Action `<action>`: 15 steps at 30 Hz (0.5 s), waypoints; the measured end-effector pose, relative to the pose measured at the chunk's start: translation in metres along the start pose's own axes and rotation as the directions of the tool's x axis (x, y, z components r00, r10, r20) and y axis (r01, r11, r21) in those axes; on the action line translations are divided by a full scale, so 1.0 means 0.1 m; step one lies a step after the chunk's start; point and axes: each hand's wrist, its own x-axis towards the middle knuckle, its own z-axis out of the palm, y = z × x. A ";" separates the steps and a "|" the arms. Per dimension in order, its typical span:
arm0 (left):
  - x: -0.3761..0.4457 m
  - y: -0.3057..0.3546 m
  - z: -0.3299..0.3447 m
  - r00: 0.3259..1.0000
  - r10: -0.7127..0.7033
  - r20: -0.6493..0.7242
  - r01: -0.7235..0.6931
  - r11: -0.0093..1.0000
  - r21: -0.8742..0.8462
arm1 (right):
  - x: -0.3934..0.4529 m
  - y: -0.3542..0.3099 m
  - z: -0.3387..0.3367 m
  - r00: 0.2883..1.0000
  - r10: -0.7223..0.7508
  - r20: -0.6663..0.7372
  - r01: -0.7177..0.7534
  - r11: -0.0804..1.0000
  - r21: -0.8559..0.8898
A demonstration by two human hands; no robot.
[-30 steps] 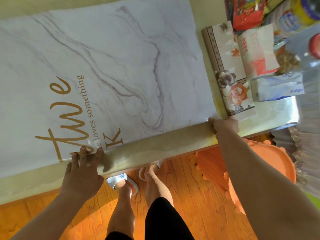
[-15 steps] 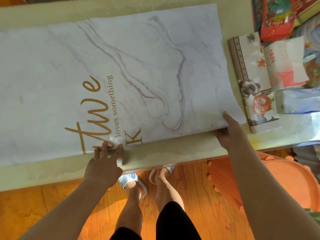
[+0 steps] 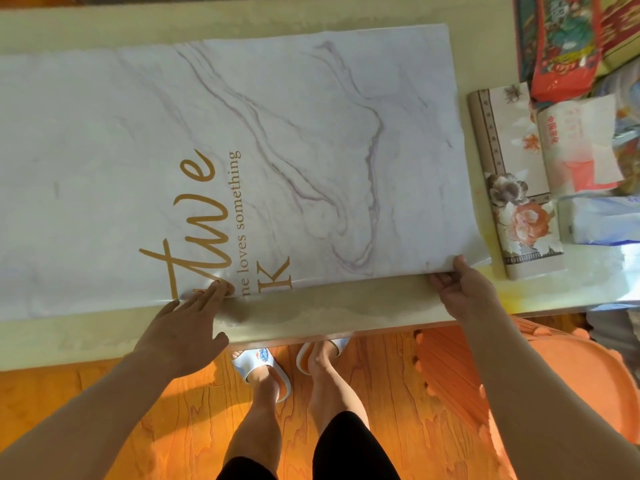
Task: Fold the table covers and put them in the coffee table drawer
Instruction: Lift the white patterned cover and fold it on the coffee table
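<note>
Status: early in the fold. The marble-print table cover (image 3: 277,150) lies spread flat on the table (image 3: 311,313), near edge just short of the table's front edge.

Left hand (image 3: 183,327): fingers (image 3: 211,292) straight and together, tips pressing on the cover's near edge by the gold lettering. No grip, just flat contact.

Right hand (image 3: 464,292): pinches the cover's near right corner, thumb on top, the other fingers curled under the edge. That corner looks slightly lifted off the table.

Beyond the right fingertips, just past the cover's right edge, sits a floral cover (image 3: 516,188), already folded into a narrow strip. Likely one cover done, though that is a guess from its shape. Past it, a pile of packets (image 3: 581,143), partly out of view.

Done: floral one probably folded. Left: fold the marble cover, apparently no fold in it yet, then stow both. No coffee table drawer in view, so nothing is put away as far as can be seen.
</note>
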 end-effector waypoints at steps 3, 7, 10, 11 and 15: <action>0.00 -0.03 -0.04 0.999 -0.003 0.036 -0.001 0.993 0.117 | -0.05 0.01 0.07 0.995 -0.097 -0.034 0.094 0.993 -0.069; 0.01 0.21 0.02 0.994 -0.102 0.039 0.098 0.992 0.076 | -0.47 0.06 0.27 0.896 -0.428 -0.117 0.402 0.894 -0.198; 0.00 0.29 0.10 0.991 -0.131 0.027 0.128 0.988 0.092 | -0.97 0.00 0.42 0.766 -0.642 -0.033 0.608 0.741 -0.286; -0.01 0.28 0.12 0.992 -0.123 0.014 0.122 0.989 0.080 | -1.17 -0.02 0.49 0.715 -0.699 0.026 0.671 0.675 -0.307; -0.05 0.07 0.23 0.999 -0.004 -0.049 0.000 0.997 -0.075 | -2.01 0.16 0.98 0.514 -0.820 0.250 0.827 0.396 -0.399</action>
